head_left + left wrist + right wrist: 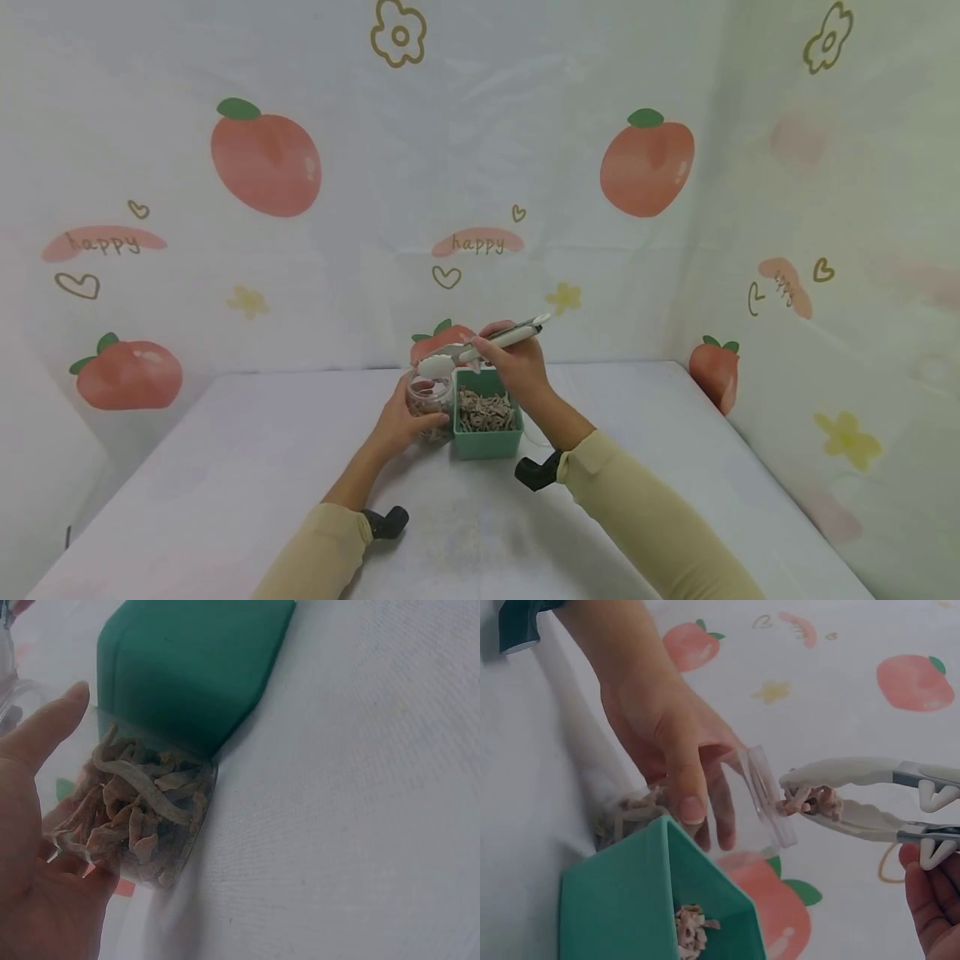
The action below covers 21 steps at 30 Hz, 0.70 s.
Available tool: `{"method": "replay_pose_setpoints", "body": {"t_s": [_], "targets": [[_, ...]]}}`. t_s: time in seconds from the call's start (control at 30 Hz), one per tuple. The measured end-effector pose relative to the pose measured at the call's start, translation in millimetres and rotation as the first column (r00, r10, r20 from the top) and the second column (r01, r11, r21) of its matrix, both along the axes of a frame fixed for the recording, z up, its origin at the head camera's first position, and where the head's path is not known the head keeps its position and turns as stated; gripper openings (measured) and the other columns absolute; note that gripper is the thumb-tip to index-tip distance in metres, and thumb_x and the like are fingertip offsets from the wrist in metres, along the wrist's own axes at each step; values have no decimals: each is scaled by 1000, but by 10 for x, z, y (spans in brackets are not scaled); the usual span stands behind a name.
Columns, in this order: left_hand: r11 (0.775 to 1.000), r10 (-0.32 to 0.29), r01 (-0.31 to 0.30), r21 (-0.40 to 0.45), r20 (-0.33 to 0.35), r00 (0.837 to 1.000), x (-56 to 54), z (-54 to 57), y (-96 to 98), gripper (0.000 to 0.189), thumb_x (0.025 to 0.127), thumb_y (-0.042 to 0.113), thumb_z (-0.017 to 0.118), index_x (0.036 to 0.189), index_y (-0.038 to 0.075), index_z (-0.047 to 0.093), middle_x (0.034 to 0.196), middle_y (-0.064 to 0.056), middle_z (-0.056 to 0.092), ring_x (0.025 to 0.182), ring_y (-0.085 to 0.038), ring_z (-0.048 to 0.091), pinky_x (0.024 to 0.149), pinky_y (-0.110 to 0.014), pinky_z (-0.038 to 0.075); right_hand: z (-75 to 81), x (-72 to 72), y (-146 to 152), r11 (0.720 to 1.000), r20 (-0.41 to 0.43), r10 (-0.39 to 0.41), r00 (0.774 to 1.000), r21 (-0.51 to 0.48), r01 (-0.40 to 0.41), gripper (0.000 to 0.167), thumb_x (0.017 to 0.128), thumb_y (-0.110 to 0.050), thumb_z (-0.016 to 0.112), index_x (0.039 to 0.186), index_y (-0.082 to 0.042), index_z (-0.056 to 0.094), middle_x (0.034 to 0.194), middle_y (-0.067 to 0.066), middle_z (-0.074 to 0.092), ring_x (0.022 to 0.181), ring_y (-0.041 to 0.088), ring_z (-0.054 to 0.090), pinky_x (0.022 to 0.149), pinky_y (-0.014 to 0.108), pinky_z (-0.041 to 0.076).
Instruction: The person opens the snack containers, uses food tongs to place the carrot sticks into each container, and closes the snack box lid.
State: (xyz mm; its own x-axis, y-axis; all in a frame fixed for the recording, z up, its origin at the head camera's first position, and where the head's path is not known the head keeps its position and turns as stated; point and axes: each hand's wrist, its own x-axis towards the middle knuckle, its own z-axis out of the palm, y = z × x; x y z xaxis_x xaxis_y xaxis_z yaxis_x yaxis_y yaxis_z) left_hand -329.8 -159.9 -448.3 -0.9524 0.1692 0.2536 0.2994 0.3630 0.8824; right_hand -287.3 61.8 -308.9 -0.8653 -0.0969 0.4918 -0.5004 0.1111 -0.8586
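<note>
"While two hands work near the far edge of the white-covered table (187, 483), which thing there is largest?"

"The green plastic tub (487, 447), straight-walled and open-topped, standing on the table, part-filled with greyish-brown dried strips (486, 410)."

"And next?"

"A clear jar (429, 403), just left of the tub. Twisted strips (142, 799) show through its wall. The left hand (401, 421) is wrapped round it, thumb on the near side."

"The right hand (525, 371)?"

"Clamped on a pair of tongs (517, 333) with scalloped white heads. They pinch a small clump (816, 801) of strips just outside the jar's mouth."

"What's around, and what blocks the view?"

"Behind stands a white backdrop (480, 142) printed with red fruit and 'happy'. The tub's wall hides much of its contents in the right wrist view, and the left thumb covers part of the jar."
</note>
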Motion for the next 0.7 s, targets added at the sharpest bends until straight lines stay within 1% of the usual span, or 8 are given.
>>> {"method": "replay_pose_setpoints", "body": {"t_s": [0.07, 0.1, 0.13, 0.23, 0.33, 0.43, 0.6, 0.7], "targets": [[1000, 10, -10, -8, 6, 1000, 7, 8, -1, 99, 78, 23, 83, 152, 15, 19, 139, -12, 48, 129, -31, 45, 104, -53, 35, -7, 1, 7, 1000, 7, 12, 1000, -8, -12, 18, 91, -8, 68, 100, 7, 64, 84, 6, 66, 74, 16, 62, 77, 54, 52], [1000, 14, -14, -10, 9, 1000, 12, 13, 0, 99, 78, 24, 83, 152, 14, 19, 140, -13, 47, 130, -31, 43, 105, -53, 33, -9, 0, 11, 1000, 9, 16, 1000, -13, -16, 18, 91, -8, 68, 100, 7, 64, 84, 6, 66, 74, 14, 62, 78, 55, 51], [1000, 15, -15, -14, 10, 1000, 15, 17, 1, 98, 78, 24, 84, 152, 13, 20, 140, -14, 47, 131, -32, 42, 106, -54, 32, -9, -1, 16, 1000, 8, 16, 1000, -10, -16, 19, 91, -8, 68, 101, 7, 64, 85, 7, 66, 73, 13, 62, 78, 54, 52], [1000, 18, -18, -12, 13, 1000, 17, 24, 3, 96, 78, 24, 84, 151, 13, 22, 141, -13, 47, 133, -32, 40, 108, -54, 30, -2, -1, 39, 1000, 2, 9, 1000, -2, -9, 20, 90, -8, 69, 102, 8, 64, 87, 9, 67, 73, 11, 61, 75, 44, 54], [1000, 9, -9, -4, 4, 1000, 13, 28, 5, 93, 78, 21, 83, 149, 15, 24, 139, -11, 50, 131, -31, 43, 106, -53, 33, 16, 4, 73, 1000, -6, -4, 1000, -6, 4, 21, 90, -7, 69, 102, 9, 64, 88, 12, 66, 73, 11, 60, 70, 31, 52], [1000, 7, -7, -3, -2, 1000, 12, 24, 1, 93, 78, 21, 84, 149, 16, 25, 138, -10, 51, 130, -30, 44, 104, -52, 36, 27, 4, 123, 1000, -20, -13, 1000, -22, 13, 21, 90, -6, 68, 102, 10, 63, 89, 15, 66, 72, 10, 60, 68, 25, 51], [1000, -1, 0, -3, -15, 1000, 7, 16, -2, 93, 77, 21, 84, 149, 16, 25, 138, -10, 51, 129, -30, 45, 103, -51, 37, 16, -35, 245, 998, -46, -23, 999, -51, 21, 20, 89, -3, 68, 102, 11, 63, 86, 15, 65, 71, 8, 59, 68, 24, 50], [1000, -2, 2, -3, -18, 1000, 4, 9, 2, 93, 77, 22, 84, 149, 17, 26, 138, -10, 51, 128, -30, 46, 103, -50, 37, -65, -156, 359, 998, -40, -46, 998, -53, 43, 22, 89, -6, 70, 103, 9, 63, 86, 12, 65, 71, 9, 59, 69, 27, 50]]}}
